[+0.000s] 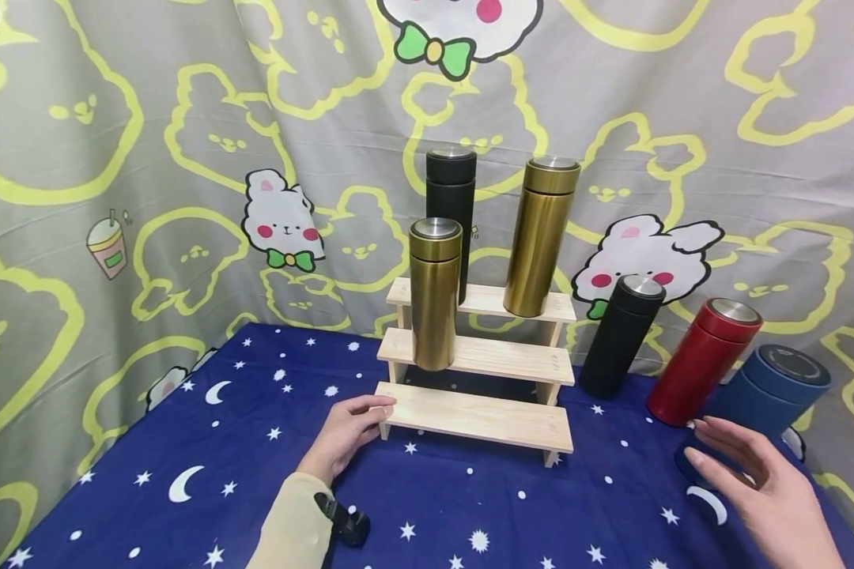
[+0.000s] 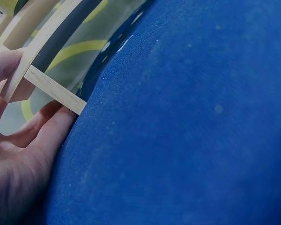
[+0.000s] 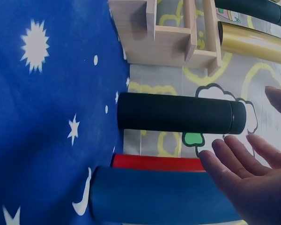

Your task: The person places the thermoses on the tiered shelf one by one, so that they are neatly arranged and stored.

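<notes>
A three-step wooden stand [image 1: 470,415] sits on the blue cloth. My left hand [image 1: 349,435] grips the left end of its lowest step; in the left wrist view the thumb lies at the plank and the fingers reach by the leg [image 2: 56,89]. A short gold thermos [image 1: 434,308] stands on the middle step. On the top step are a tall black thermos [image 1: 450,190] and a tall gold thermos [image 1: 541,237]. My right hand [image 1: 768,490], fingers spread and holding nothing, hovers in front of a blue thermos [image 1: 772,395]. Whether it touches that thermos cannot be told.
Right of the stand, a black thermos [image 1: 619,340] and a red thermos [image 1: 704,363] stand on the starry blue cloth [image 1: 256,442], beside the blue one. A grey curtain [image 1: 206,158] with cartoon prints hangs close behind everything.
</notes>
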Available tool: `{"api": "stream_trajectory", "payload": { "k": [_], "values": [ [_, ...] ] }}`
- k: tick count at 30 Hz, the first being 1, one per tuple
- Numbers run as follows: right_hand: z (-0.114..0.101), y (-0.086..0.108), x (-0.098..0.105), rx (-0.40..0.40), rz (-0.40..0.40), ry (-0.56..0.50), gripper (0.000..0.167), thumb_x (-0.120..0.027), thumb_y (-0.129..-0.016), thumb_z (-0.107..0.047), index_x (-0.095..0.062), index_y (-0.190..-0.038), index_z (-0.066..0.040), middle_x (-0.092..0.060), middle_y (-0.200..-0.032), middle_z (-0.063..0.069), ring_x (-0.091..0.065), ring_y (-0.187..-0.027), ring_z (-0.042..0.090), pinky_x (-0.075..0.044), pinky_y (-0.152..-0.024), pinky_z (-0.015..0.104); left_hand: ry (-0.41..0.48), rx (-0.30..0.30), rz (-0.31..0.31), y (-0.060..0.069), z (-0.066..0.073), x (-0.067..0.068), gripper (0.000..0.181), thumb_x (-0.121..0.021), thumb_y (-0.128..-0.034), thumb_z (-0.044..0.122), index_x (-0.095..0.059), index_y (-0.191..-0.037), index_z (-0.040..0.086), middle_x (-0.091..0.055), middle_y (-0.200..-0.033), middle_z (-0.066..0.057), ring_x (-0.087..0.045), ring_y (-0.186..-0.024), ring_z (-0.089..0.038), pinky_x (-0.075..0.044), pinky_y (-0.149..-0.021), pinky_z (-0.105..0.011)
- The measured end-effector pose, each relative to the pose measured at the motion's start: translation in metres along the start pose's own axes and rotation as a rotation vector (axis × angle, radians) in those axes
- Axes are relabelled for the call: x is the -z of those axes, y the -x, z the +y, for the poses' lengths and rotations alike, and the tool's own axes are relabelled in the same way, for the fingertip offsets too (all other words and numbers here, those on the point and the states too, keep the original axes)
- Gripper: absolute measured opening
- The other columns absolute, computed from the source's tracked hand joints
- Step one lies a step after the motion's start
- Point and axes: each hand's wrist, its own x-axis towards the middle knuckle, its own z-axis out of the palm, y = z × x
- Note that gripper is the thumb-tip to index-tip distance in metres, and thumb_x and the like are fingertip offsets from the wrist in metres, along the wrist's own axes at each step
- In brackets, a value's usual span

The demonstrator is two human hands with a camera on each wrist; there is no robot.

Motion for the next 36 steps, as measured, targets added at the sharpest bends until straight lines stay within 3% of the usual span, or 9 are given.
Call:
{"api": "stream_trajectory", "payload": {
  "k": [5,10,14,17,20,23,27,31,36],
  "values": [
    [0.012,0.001,0.007,-0.016,0.047,0.009,0.079,-0.060,-0.095,-0.049,-0.032,-0.149,0.000,-0.043,-0.141,0.030,-0.043,-0.122,0.049,-0.052,-0.082,0.029,-0.002,-0.003,0.005,-0.001,-0.001,0.000,0.024,-0.075,-0.0880,0.013,-0.073,-0.109,0.001,-0.062,-0.123,-0.013,-0.061,-0.104,-0.024,-0.048,-0.093,-0.048],
    [0.032,0.003,0.019,0.027,0.165,-0.057,0.057,-0.065,-0.096,-0.035,-0.045,-0.142,-0.009,-0.059,-0.117,-0.010,-0.052,-0.101,-0.004,-0.038,-0.063,0.004,-0.006,-0.004,0.004,-0.002,-0.001,-0.001,0.025,-0.075,-0.0881,0.013,-0.073,-0.109,0.001,-0.062,-0.123,-0.013,-0.061,-0.104,-0.024,-0.048,-0.094,-0.048],
    [0.048,0.003,0.028,0.228,0.271,-0.383,0.040,-0.064,-0.092,0.005,-0.060,-0.124,-0.020,-0.060,-0.101,-0.030,-0.054,-0.089,-0.015,-0.038,-0.072,0.001,-0.010,-0.006,0.007,-0.002,0.000,-0.001,0.024,-0.075,-0.0881,0.013,-0.073,-0.109,0.001,-0.063,-0.122,-0.012,-0.061,-0.104,-0.023,-0.049,-0.093,-0.047],
    [0.054,0.001,0.033,0.357,0.296,-0.670,0.053,-0.057,-0.083,0.026,-0.067,-0.111,-0.017,-0.071,-0.096,-0.017,-0.064,-0.087,-0.006,-0.043,-0.076,0.004,-0.008,-0.007,0.006,-0.001,0.000,0.000,0.025,-0.075,-0.0881,0.014,-0.073,-0.109,0.001,-0.063,-0.121,-0.011,-0.061,-0.103,-0.023,-0.049,-0.093,-0.047],
    [0.056,-0.001,0.035,0.349,0.332,-0.766,0.053,-0.055,-0.080,0.029,-0.070,-0.106,-0.015,-0.073,-0.093,-0.013,-0.065,-0.085,-0.004,-0.043,-0.076,0.004,-0.006,-0.001,-0.001,0.000,-0.001,0.000,0.025,-0.075,-0.0878,0.014,-0.073,-0.109,0.001,-0.063,-0.121,-0.012,-0.061,-0.103,-0.023,-0.049,-0.094,-0.046],
    [0.057,-0.006,0.036,0.253,0.382,-0.591,0.055,-0.061,-0.083,0.022,-0.065,-0.108,-0.027,-0.067,-0.094,-0.023,-0.060,-0.086,-0.011,-0.041,-0.076,0.002,-0.006,0.011,0.002,0.002,-0.002,0.001,0.025,-0.076,-0.0874,0.014,-0.073,-0.109,0.001,-0.063,-0.121,-0.012,-0.061,-0.104,-0.023,-0.049,-0.094,-0.046],
    [0.065,-0.016,0.034,0.134,0.360,-0.348,0.060,-0.064,-0.092,0.004,-0.046,-0.131,-0.036,-0.049,-0.116,-0.031,-0.045,-0.114,-0.011,-0.034,-0.086,0.002,-0.001,0.016,0.000,0.003,-0.003,0.002,0.026,-0.076,-0.0872,0.015,-0.073,-0.109,0.001,-0.063,-0.122,-0.012,-0.061,-0.105,-0.023,-0.049,-0.093,-0.046],
    [0.074,-0.026,0.030,0.064,0.271,-0.254,0.075,-0.061,-0.098,-0.012,-0.015,-0.157,-0.016,-0.029,-0.155,0.002,-0.020,-0.139,0.002,-0.021,-0.099,0.003,0.006,0.009,-0.008,0.001,-0.002,0.001,0.026,-0.076,-0.0870,0.015,-0.073,-0.109,0.001,-0.062,-0.122,-0.012,-0.061,-0.105,-0.023,-0.049,-0.093,-0.046],
    [0.071,-0.038,0.027,-0.034,0.175,-0.201,0.093,-0.060,-0.099,-0.028,0.010,-0.153,0.003,0.001,-0.158,0.030,-0.004,-0.145,0.035,-0.010,-0.113,0.027,0.000,0.004,-0.002,0.000,-0.001,0.001,0.025,-0.076,-0.0874,0.014,-0.073,-0.109,0.001,-0.062,-0.121,-0.012,-0.061,-0.104,-0.024,-0.049,-0.092,-0.047]
  ]
}}
